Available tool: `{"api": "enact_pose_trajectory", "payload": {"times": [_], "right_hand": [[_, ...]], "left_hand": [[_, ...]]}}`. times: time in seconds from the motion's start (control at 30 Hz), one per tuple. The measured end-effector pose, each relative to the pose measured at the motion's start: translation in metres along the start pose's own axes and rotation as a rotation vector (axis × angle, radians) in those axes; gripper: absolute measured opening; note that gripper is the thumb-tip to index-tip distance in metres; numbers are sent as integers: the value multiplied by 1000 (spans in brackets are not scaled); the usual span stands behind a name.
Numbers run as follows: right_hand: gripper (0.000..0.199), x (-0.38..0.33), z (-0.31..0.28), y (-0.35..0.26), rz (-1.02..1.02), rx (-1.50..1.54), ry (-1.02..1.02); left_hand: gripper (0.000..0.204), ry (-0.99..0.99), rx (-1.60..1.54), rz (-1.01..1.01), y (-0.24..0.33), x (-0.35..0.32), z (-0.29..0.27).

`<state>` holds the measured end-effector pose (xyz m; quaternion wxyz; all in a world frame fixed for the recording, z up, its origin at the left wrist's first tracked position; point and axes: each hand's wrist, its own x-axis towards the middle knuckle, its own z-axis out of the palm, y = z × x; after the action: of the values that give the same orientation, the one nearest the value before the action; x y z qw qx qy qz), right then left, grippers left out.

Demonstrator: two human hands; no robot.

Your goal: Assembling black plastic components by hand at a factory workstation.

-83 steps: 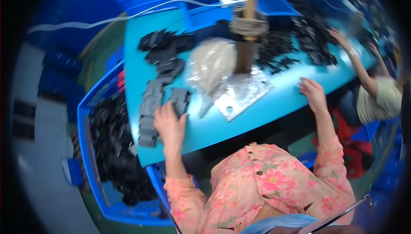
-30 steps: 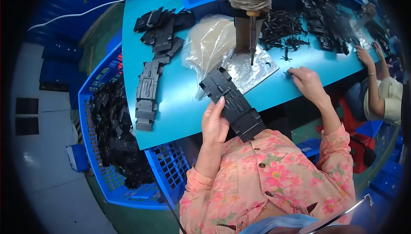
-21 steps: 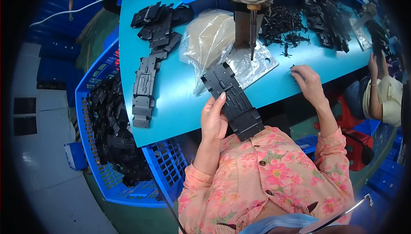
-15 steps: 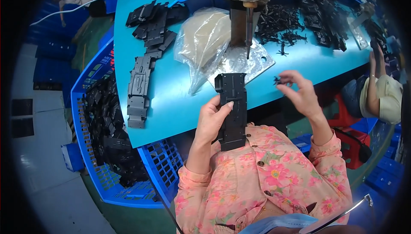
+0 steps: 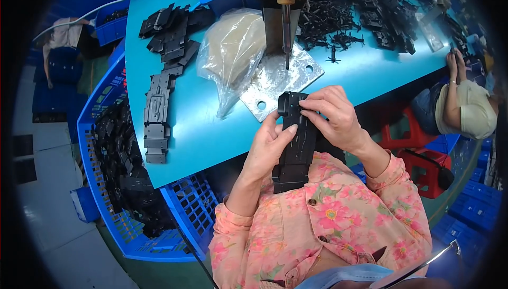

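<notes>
Pointed tool (image 5: 286, 24) stands forward-left of right grip (image 5: 334, 117); bare tabletop (image 5: 373, 72) opens rightward

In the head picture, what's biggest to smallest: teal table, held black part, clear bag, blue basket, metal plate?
1. Teal table
2. Blue basket
3. Clear bag
4. Metal plate and held black part: too alike to rank, and the part looks nearer the camera.

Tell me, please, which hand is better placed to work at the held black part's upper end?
Probably the right hand: its fingers are at that end, while the left hand holds the black part with its thumb on top.
</notes>
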<state>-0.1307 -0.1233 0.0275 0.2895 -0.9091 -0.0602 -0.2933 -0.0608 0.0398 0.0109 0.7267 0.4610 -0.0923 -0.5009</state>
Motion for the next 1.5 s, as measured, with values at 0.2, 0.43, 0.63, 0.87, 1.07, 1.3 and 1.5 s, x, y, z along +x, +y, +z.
{"api": "enact_pose_trajectory", "payload": {"times": [0.2, 0.43, 0.63, 0.87, 1.07, 1.3, 1.5], "right_hand": [[22, -2, -1, 0, 28, 20, -2], [22, 3, 3, 0, -30, 47, 105], [23, 1, 2, -1, -72, 36, 95], [23, -1, 2, -1, -90, 24, 95], [25, 0, 2, -8, -39, 4, 157], [22, -3, 5, -6, -118, -10, 148], [20, -2, 5, -7, -137, -65, 152]], "left_hand": [[52, -33, 43, 46, 0, 2, 3], [61, -77, 90, 42, 2, 3, 4], [61, -93, 69, 28, 3, 2, 1], [61, -95, 90, 42, 1, 3, 2], [58, -101, 112, 64, 6, 6, 0], [44, -101, 155, 137, 5, 15, 4], [45, -74, 185, 157, 4, 12, 6]]}}
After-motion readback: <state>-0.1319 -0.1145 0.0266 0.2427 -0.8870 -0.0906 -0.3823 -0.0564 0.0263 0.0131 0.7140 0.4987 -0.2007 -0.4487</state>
